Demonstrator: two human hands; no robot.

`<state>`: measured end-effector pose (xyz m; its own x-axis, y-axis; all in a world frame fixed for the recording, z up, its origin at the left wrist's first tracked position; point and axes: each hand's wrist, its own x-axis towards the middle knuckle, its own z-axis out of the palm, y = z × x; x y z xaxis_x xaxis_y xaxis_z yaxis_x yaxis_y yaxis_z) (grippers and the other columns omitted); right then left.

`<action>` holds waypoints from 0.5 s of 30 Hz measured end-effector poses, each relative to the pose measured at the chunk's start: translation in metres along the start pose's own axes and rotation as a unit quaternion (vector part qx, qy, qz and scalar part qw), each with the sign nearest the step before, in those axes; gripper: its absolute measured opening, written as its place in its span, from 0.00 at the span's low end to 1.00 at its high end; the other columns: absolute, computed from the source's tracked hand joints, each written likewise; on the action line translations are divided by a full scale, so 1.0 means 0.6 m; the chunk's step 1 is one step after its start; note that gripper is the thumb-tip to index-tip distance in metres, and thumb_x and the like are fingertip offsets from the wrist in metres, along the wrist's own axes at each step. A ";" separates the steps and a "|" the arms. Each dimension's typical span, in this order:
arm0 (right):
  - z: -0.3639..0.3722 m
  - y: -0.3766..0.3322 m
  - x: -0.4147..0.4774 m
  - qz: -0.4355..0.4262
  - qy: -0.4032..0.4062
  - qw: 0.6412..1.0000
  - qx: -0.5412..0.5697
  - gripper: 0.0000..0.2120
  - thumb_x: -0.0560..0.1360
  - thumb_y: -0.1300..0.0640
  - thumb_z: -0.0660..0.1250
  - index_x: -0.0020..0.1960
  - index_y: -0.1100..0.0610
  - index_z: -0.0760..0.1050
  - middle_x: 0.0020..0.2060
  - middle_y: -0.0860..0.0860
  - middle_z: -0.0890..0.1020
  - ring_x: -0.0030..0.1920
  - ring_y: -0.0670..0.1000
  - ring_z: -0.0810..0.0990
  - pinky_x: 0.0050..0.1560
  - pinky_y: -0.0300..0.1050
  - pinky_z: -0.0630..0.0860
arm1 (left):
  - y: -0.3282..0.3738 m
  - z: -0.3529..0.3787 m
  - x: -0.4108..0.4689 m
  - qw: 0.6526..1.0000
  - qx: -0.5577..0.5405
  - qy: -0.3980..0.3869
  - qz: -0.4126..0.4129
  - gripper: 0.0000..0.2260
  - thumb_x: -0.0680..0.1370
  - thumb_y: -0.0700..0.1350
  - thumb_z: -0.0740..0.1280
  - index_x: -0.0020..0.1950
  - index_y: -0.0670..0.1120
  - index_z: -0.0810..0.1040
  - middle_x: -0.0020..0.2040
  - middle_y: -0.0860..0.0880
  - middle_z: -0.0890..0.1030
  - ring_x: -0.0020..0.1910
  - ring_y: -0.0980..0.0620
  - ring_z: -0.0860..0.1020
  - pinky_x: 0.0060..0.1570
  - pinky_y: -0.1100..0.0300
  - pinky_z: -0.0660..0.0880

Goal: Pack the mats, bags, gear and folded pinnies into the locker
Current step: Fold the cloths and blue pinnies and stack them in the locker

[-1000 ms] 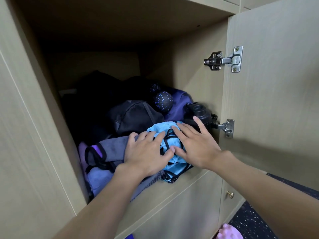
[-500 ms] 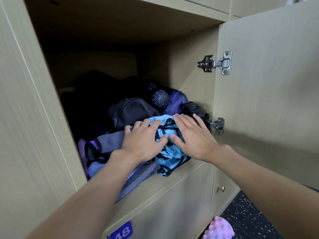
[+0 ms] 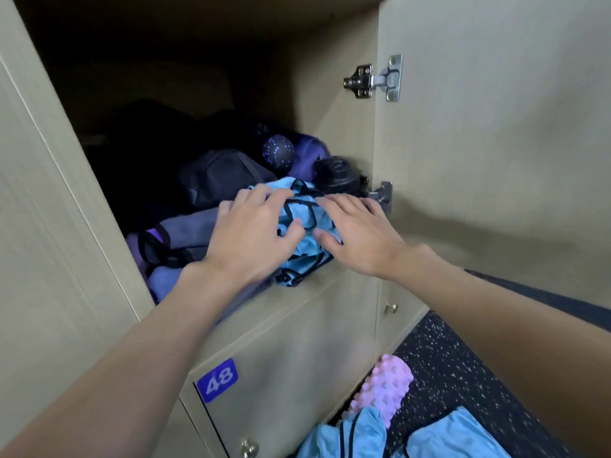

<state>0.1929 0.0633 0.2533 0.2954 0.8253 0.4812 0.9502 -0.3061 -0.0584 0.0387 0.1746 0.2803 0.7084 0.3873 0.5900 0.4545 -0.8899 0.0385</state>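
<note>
A folded light-blue pinnie [image 3: 305, 246] with black trim lies at the front edge of the open locker [image 3: 334, 140]. My left hand [image 3: 251, 239] presses on its left side with fingers spread. My right hand [image 3: 357, 233] lies flat on its right side, fingers straight. Behind the pinnie sit a dark bag [image 3: 221, 176], a black ball with blue dots [image 3: 277, 152], a purple bag [image 3: 309, 153] and a black bottle [image 3: 337, 175]. Rolled purple and grey mats [image 3: 172, 246] lie to the left under my left wrist.
The locker door [image 3: 496, 143] stands open on the right with two metal hinges. Below is a shut locker labelled 48 [image 3: 216, 380]. On the speckled floor lie a pink foam roller [image 3: 385, 388] and more light-blue pinnies [image 3: 453, 438].
Both hands have stayed on the blue pinnie and spread a little flatter over it. The view has tipped downward, so the floor with the roller and pinnies shows.
</note>
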 end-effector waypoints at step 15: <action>0.197 0.038 -0.433 0.176 -0.197 0.963 0.050 0.24 0.81 0.43 0.55 0.75 0.51 0.62 0.70 0.50 0.69 0.71 0.53 0.64 0.70 0.53 0.58 | 0.137 0.269 -0.300 0.933 -0.171 -0.315 -0.030 0.16 0.75 0.57 0.62 0.55 0.50 0.81 0.50 0.52 0.83 0.51 0.48 0.80 0.52 0.54 0.76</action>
<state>0.1493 -0.1021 0.0236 0.5972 0.8007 0.0475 0.7832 -0.5694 -0.2499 0.0359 0.0709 0.0469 0.9132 0.4073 -0.0081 0.3804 -0.8454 0.3751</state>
